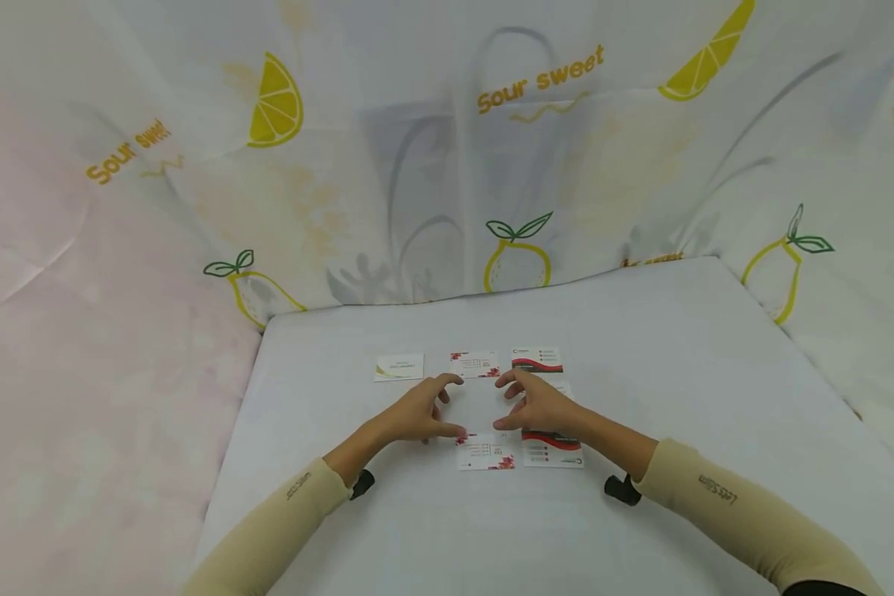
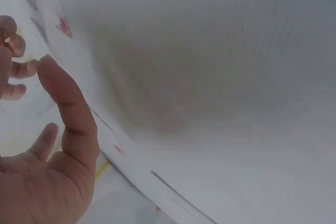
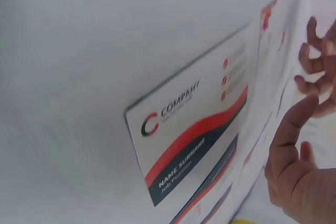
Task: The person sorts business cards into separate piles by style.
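My left hand [image 1: 421,410] hovers with thumb and fingers apart, its thumb tip at the upper corner of a white business card with red floral corners [image 1: 484,454]. Facing it, my right hand [image 1: 542,406] has its fingers loosely bent and a gap before its thumb. Neither hand grips anything in the wrist views. Above the fingertips lies a second red floral card [image 1: 475,364]. Red-and-black company cards lie above [image 1: 536,356] and below [image 1: 555,455] my right hand, which partly covers another card behind it.
A white card with a gold curve [image 1: 399,367] lies at the upper left, apart from the others. All rest on a white-covered table [image 1: 387,530]. A lemon-print cloth [image 1: 417,165] hangs behind it. Dark wrist devices [image 1: 622,490] sit under the beige sleeves.
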{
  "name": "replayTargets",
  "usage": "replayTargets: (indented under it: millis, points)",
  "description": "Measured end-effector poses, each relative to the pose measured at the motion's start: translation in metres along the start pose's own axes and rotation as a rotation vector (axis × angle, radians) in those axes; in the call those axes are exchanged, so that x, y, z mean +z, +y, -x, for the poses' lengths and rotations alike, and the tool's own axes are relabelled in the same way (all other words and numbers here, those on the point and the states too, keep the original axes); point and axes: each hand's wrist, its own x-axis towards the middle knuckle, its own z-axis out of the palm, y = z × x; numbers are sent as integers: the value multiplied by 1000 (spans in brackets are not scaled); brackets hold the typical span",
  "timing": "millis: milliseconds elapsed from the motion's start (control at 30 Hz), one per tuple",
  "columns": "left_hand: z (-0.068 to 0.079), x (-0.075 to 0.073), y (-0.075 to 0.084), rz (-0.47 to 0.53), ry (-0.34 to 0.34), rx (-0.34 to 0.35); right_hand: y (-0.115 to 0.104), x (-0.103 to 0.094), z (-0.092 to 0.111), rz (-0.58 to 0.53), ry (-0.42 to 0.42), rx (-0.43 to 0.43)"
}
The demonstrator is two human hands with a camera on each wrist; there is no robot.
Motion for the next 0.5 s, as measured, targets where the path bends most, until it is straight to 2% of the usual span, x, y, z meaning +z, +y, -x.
replayTargets:
  millis: [167, 333, 500]
  points:
    - [10, 11, 4, -37, -15, -3, -2, 13, 13, -14, 6, 16]
    - [18, 25, 8, -109, -37, 29, 0, 24, 22, 104, 19, -12]
    - [20, 36, 8, -169, -34, 62, 3, 33, 27, 172, 13, -32]
